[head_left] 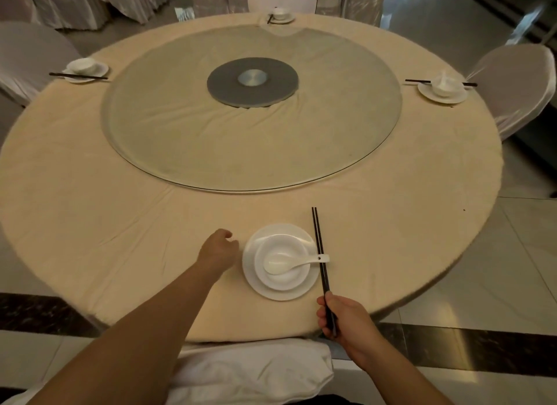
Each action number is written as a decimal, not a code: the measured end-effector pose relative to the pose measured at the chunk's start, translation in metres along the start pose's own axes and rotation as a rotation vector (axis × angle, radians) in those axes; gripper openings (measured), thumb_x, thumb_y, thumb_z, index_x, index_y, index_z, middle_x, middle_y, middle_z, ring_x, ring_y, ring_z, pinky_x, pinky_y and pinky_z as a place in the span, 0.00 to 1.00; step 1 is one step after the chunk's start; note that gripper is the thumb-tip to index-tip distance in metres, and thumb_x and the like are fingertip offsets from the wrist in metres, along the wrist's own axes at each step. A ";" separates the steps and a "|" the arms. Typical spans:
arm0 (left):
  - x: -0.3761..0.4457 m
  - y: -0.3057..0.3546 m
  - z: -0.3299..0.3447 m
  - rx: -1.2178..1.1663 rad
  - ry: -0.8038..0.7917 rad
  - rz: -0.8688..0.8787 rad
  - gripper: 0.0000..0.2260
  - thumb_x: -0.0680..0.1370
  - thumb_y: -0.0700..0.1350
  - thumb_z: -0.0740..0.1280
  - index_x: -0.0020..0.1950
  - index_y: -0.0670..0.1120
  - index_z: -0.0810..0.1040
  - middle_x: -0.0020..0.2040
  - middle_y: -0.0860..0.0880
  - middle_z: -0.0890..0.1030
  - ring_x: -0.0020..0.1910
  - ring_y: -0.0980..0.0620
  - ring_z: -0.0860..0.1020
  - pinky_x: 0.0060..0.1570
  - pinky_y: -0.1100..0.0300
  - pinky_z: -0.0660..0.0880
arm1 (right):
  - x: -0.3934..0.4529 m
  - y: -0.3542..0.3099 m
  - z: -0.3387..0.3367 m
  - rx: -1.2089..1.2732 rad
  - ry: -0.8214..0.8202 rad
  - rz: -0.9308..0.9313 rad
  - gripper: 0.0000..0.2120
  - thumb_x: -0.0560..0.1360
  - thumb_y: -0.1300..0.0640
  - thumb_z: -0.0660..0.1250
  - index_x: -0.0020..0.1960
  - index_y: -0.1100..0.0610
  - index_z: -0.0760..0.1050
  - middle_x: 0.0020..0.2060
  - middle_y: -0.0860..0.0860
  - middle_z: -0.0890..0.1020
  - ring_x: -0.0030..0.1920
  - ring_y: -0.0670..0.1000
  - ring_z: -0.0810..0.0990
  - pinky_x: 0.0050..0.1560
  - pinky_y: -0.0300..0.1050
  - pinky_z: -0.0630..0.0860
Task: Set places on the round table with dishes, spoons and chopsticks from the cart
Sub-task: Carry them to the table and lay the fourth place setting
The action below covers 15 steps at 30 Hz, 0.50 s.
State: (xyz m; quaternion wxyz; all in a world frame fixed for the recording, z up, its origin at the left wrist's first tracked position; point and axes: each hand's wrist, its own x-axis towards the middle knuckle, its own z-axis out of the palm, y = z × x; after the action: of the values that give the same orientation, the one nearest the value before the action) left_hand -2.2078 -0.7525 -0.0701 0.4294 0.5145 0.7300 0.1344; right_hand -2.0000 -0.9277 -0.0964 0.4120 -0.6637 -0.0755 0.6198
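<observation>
White porcelain makes the nearest place setting: a plate at the near edge of the round table, a bowl on it and a spoon lying in the bowl with its handle pointing right. No writing or brand can be read on anything. The right hand grips the near end of black chopsticks, which lie along the right rim of the plate and under the spoon handle. The left hand is stretched forward just left of the plate, its fingers loosely curled and holding nothing. Three other settings stand far around the table beside a glass turntable.
</observation>
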 end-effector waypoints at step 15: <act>-0.007 -0.007 0.014 0.078 -0.257 -0.045 0.21 0.75 0.35 0.62 0.68 0.44 0.70 0.57 0.38 0.79 0.45 0.44 0.78 0.40 0.55 0.77 | 0.007 -0.007 0.029 -0.363 -0.016 0.020 0.09 0.76 0.64 0.61 0.37 0.60 0.71 0.33 0.56 0.75 0.29 0.52 0.74 0.33 0.46 0.70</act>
State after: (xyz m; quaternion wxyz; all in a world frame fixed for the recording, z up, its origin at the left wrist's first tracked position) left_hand -2.2008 -0.7653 -0.0798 0.5018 0.5272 0.6851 0.0294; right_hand -2.0215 -0.9051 -0.0942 0.2786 -0.7230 -0.1827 0.6051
